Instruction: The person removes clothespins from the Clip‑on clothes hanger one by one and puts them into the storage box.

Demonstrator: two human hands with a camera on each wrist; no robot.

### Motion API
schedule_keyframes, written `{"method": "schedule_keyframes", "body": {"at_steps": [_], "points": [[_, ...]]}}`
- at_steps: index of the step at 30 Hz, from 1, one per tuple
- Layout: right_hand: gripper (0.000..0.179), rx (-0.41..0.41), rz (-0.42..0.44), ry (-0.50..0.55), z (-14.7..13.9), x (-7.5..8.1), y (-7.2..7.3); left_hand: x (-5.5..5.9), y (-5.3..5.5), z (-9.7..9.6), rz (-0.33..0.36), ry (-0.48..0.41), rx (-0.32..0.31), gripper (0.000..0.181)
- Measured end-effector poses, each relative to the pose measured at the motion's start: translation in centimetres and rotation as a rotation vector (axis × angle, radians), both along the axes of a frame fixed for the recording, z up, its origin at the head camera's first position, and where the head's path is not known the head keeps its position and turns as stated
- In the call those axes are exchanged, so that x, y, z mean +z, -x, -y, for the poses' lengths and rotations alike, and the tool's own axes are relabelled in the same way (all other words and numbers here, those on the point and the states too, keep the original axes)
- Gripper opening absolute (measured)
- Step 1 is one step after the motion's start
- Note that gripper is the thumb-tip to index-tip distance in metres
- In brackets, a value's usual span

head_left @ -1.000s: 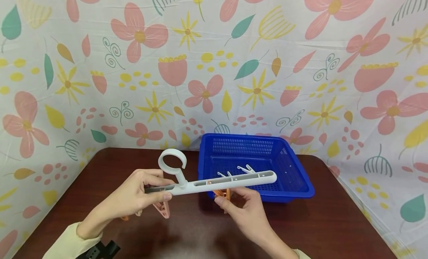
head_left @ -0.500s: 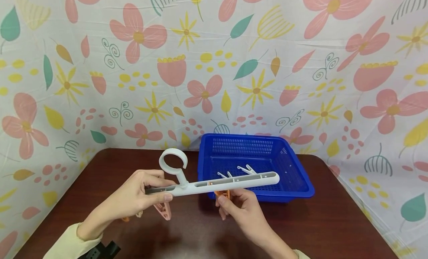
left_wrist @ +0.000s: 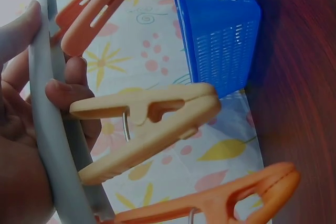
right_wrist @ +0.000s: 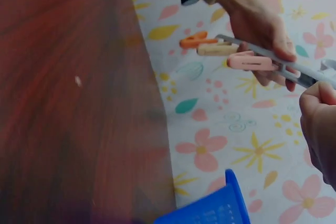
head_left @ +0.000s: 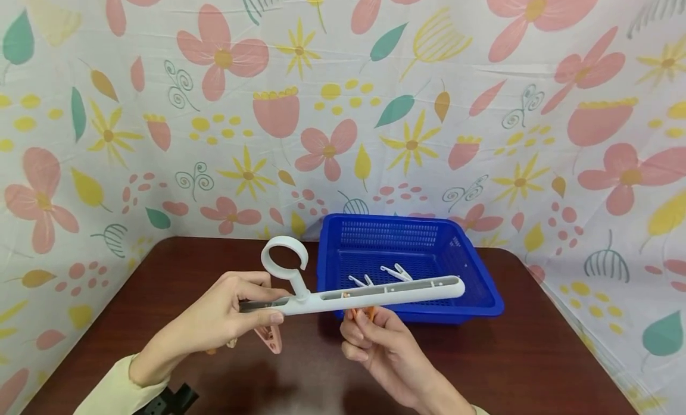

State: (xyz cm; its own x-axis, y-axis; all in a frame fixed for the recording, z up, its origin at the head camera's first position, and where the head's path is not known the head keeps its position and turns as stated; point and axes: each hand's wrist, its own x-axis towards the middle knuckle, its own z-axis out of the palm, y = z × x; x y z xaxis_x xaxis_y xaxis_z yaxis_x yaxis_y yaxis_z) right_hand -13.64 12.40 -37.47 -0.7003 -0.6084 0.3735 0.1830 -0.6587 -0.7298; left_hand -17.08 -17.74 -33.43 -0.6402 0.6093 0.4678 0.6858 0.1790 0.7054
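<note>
My left hand grips one half of a pale grey-white clip hanger, beside its open round hook. The bar is held nearly level over the table. Under its right half my right hand pinches an orange clothespin, partly covered by the fingers. From the left half hang a pink clothespin, a beige clothespin and another orange clothespin, clearest in the left wrist view. Where the pinched clothespin meets the bar is mostly hidden.
A blue perforated basket stands behind the hanger, on the right of the dark wooden table. White clothespins lie in it. A flower-patterned cloth closes off the back and sides.
The hanger has shifted slightly right together with my left hand. My right fingers have curled in closer under the bar, and less of the orange clothespin shows.
</note>
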Motion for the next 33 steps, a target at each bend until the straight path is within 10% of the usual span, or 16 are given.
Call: {"method": "schedule_keyframes", "body": {"at_steps": [4, 8, 22, 33], "points": [[0.041, 0.085, 0.015, 0.051, 0.1, 0.1, -0.1, 0.0, -0.1, 0.1, 0.014, -0.012, -0.030, 0.026], [0.038, -0.015, -0.071, -0.016, 0.2, -0.1, 0.1, -0.1, -0.2, 0.3, 0.002, -0.001, -0.005, 0.026], [0.013, -0.872, -0.421, -0.544, 1.0, -0.7, -0.4, -0.4, -0.2, 0.6, 0.018, -0.018, 0.014, 0.026], [0.026, -0.581, -0.458, -0.340, 0.5, -0.8, 0.4, -0.2, -0.2, 0.7, 0.002, 0.001, 0.033, 0.025]]}}
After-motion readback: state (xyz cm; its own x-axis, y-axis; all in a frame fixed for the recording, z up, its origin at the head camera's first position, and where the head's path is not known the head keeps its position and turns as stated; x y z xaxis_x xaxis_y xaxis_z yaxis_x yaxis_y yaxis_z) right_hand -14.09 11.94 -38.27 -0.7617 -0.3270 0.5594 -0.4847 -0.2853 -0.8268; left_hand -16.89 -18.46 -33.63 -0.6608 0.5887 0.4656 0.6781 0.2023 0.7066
